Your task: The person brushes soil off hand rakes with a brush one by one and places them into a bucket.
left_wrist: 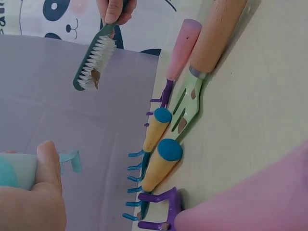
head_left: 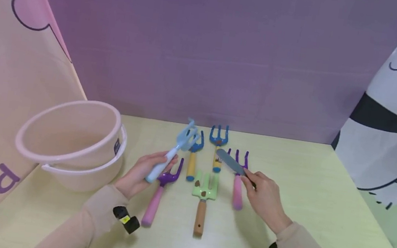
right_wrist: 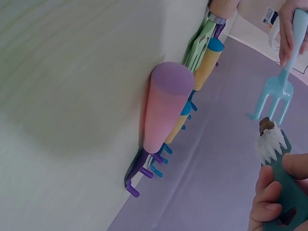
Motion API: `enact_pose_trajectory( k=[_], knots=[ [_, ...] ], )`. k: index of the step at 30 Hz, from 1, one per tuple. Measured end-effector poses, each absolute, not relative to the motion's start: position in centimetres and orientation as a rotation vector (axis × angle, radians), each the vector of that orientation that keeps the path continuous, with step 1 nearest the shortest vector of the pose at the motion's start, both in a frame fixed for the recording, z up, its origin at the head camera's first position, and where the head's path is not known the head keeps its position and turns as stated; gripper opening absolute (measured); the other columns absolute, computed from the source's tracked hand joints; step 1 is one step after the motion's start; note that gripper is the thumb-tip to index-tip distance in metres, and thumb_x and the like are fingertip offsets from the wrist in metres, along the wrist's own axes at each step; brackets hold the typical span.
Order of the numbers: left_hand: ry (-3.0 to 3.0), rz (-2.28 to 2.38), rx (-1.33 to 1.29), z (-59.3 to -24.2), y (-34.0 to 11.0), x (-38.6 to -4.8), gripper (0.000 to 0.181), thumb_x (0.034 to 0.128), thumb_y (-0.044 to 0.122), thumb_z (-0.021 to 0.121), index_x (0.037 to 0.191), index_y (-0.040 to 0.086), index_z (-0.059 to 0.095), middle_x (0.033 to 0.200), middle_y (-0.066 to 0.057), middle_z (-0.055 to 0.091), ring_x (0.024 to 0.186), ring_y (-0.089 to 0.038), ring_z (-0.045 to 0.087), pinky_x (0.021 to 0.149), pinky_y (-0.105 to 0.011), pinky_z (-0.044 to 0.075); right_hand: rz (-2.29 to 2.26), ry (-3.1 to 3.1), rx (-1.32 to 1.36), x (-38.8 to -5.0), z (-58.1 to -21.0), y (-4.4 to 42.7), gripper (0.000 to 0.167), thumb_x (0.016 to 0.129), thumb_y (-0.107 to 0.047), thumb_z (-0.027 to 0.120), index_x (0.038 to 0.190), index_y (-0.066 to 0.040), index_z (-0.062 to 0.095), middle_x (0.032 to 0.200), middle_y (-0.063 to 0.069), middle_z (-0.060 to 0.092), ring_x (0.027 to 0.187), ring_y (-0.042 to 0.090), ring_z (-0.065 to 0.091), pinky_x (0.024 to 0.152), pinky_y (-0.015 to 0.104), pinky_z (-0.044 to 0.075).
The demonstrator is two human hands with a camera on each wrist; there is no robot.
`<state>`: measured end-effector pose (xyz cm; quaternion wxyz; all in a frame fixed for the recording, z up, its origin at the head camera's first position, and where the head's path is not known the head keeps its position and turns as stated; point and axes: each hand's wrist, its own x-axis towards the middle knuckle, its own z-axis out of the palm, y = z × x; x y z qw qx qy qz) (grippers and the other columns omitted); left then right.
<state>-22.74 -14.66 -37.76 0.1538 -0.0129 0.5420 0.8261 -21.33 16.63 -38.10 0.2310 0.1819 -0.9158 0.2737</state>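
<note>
My left hand [head_left: 140, 171] grips the handle of a light-blue hand fork [head_left: 186, 138], held above the table with its tines tilted up and away. In my right hand [head_left: 263, 196] is a dark green brush [head_left: 230, 162] with white bristles [left_wrist: 102, 55]. A brown clump [right_wrist: 266, 125] sits on the bristles, close to the blue tines in the right wrist view; whether they touch I cannot tell. Below lie a pink-handled purple rake [head_left: 153, 205], another pink-handled rake [head_left: 237, 192], two yellow-handled blue forks [head_left: 191, 168], and a green fork [head_left: 200, 218] with a wooden handle.
At the left stand pale pink buckets [head_left: 63, 161], one set inside the other. A purple cloth backdrop [head_left: 208, 57] rises behind the table [head_left: 319, 242], and a panda-printed cloth [head_left: 384, 154] hangs at the right. Brown specks mark several of the lying tools.
</note>
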Motion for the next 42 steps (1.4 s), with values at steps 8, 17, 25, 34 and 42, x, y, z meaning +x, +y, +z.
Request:
enact_pose_trajectory(
  k=[8, 17, 25, 34, 42],
  knots=[
    [1.224, 2.431, -0.055, -38.3, -15.3, -22.0, 0.049, 0.0976, 0.008, 0.034, 0.142, -0.005, 0.018, 0.12, -0.01, 0.052, 0.102, -0.01, 0.059, 0.098, -0.017, 0.041, 0.745, -2.577, 0.469, -21.2, -38.1, 16.9, 0.028, 0.083, -0.008, 0.064, 0.109, 0.004, 0.065, 0.069, 0.008, 0.061, 0.049, 0.008, 0.034, 0.043, 0.02, 0.029],
    [1.057, 2.468, -0.09, -38.8, -15.6, -21.7, 0.051, 0.0978, 0.009, 0.034, 0.143, -0.003, 0.014, 0.115, -0.01, 0.057, 0.106, -0.015, 0.059, 0.1, -0.019, 0.04, 0.744, -2.618, 0.451, -21.2, -38.3, 17.1, 0.029, 0.085, -0.01, 0.063, 0.11, 0.004, 0.064, 0.068, 0.007, 0.059, 0.048, 0.008, 0.034, 0.044, 0.02, 0.03],
    [1.074, 2.455, -0.094, -38.9, -15.5, -21.6, 0.05, 0.098, 0.01, 0.035, 0.142, -0.003, 0.016, 0.112, -0.011, 0.06, 0.102, -0.014, 0.061, 0.097, -0.017, 0.042, 0.753, -2.627, 0.453, -21.1, -38.4, 17.1, 0.029, 0.084, -0.01, 0.063, 0.11, 0.004, 0.064, 0.068, 0.006, 0.06, 0.047, 0.006, 0.033, 0.042, 0.019, 0.03],
    [1.144, 2.432, -0.03, -38.6, -15.5, -21.6, 0.05, 0.098, 0.01, 0.034, 0.142, -0.004, 0.015, 0.113, -0.008, 0.057, 0.103, -0.012, 0.059, 0.098, -0.017, 0.041, 0.769, -2.642, 0.451, -21.1, -38.3, 17.2, 0.029, 0.085, -0.01, 0.063, 0.11, 0.004, 0.064, 0.067, 0.005, 0.059, 0.046, 0.006, 0.033, 0.041, 0.019, 0.03],
    [1.501, 2.386, 0.024, -37.7, -15.0, -21.4, 0.046, 0.0956, 0.007, 0.039, 0.139, -0.007, 0.029, 0.117, -0.011, 0.059, 0.103, -0.01, 0.06, 0.094, -0.021, 0.045, 0.78, -2.668, 0.446, -21.0, -38.3, 17.2, 0.029, 0.085, -0.011, 0.062, 0.111, 0.003, 0.064, 0.065, 0.003, 0.056, 0.046, 0.006, 0.032, 0.041, 0.019, 0.03]
  ],
)
